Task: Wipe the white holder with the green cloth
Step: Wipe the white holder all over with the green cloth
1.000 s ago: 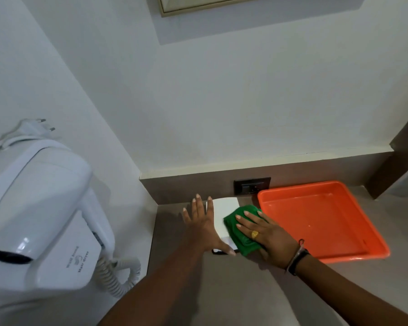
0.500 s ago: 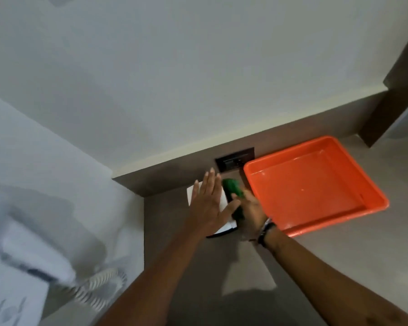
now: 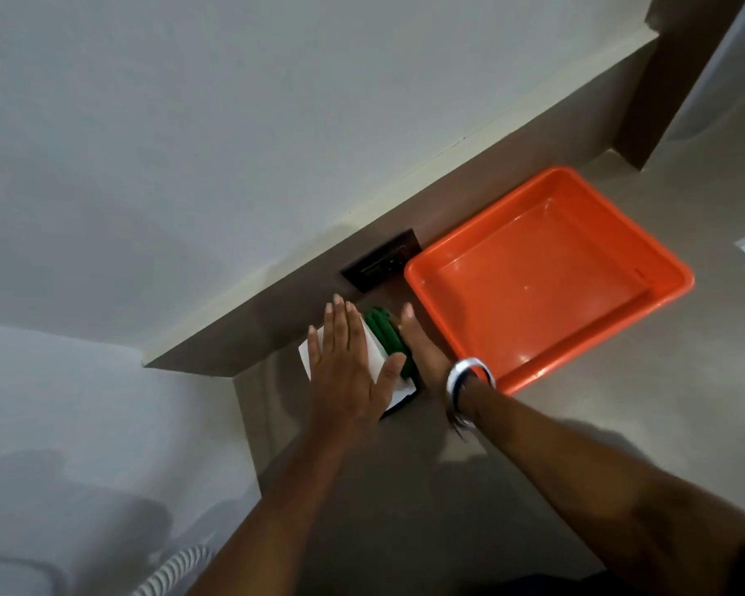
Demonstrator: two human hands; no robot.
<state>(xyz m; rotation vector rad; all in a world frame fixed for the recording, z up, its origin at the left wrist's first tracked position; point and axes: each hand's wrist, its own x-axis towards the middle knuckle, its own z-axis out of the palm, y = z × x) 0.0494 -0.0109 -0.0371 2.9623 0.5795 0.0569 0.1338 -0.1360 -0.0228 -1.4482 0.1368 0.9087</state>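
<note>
The white holder [image 3: 375, 352] lies flat on the grey-brown counter near the back wall, mostly under my left hand [image 3: 347, 367]. That hand rests palm down on it with fingers straight and spread. The green cloth [image 3: 387, 335] is bunched along the holder's right edge, pressed there by my right hand [image 3: 420, 344], which is turned on its side. Most of the fingers of my right hand are hidden behind the cloth. A wristband sits on my right wrist.
An orange plastic tray [image 3: 431, 290] stands just right of my right hand, touching the back wall. A dark wall socket [image 3: 381, 264] is behind the holder. A side wall closes the left; a coiled white cord [image 3: 168, 574] shows at the bottom left.
The view has tilted and swung right, so the white hair dryer has left the frame. My right hand moved the cloth from the holder's top to its right edge. My left hand still presses the holder.
</note>
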